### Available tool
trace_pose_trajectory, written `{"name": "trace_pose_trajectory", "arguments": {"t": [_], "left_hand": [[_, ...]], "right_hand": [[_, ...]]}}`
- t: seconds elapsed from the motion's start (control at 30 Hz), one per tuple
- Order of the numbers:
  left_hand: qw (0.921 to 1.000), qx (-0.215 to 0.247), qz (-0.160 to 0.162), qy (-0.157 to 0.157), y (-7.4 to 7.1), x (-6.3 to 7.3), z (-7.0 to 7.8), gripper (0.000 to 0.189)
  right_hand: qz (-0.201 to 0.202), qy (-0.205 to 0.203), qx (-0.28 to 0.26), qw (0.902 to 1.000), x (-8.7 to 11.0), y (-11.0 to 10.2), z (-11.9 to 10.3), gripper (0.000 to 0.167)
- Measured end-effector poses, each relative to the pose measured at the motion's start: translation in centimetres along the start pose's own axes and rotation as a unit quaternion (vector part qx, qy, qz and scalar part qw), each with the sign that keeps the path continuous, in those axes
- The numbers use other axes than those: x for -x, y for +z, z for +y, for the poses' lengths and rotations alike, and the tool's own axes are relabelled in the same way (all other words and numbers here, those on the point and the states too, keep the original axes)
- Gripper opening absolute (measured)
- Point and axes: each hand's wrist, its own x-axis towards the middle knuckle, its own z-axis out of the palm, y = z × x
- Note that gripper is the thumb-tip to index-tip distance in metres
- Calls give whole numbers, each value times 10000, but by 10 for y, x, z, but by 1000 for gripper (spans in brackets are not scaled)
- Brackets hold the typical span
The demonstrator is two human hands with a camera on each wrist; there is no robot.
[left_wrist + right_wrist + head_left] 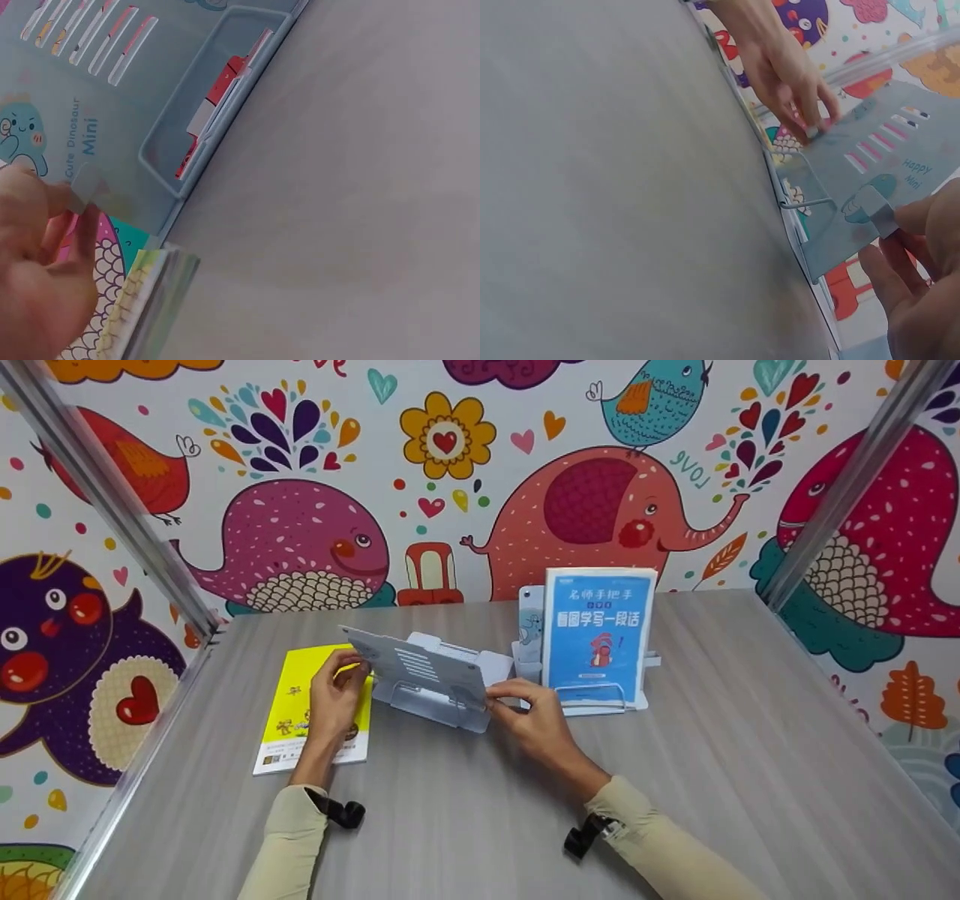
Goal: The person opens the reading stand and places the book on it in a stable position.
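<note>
A grey-blue metal book stand with slots and dinosaur prints stands on the table between the hands, its back panel tilted over its base. The left hand grips the panel's left edge; in the left wrist view its fingers pinch a small folding tab. At the right edge, low down, the right hand pinches a matching tab, as the right wrist view shows. A wire page holder rises at the stand's front. Beneath the left hand lies a yellow book.
A blue-covered book leans upright on a second book stand, just beyond the right hand. The wood-grain table meets a cartoon-printed wall at the back. Metal posts edge the space.
</note>
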Motion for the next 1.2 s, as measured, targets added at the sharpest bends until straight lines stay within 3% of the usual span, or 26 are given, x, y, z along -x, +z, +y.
{"name": "trace_pose_trajectory", "arguments": {"t": [0.3, 0.73, 1.0, 1.2], "left_hand": [[9993, 219, 267, -139, 4, -11, -3, 24], [9963, 280, 752, -304, 21, -19, -2, 28], [9959, 188, 725, -501, 26, -21, -2, 35], [9968, 240, 572, -499, 28, -21, -3, 35]], "right_hand": [[-225, -140, -36, 9996, 5, 15, -4, 26], [-1271, -326, -126, 9913, 18, 32, -16, 33], [-1832, -361, -442, 9814, 23, 40, -18, 40], [-1981, -132, -95, 9801, 13, 29, -13, 37]]}}
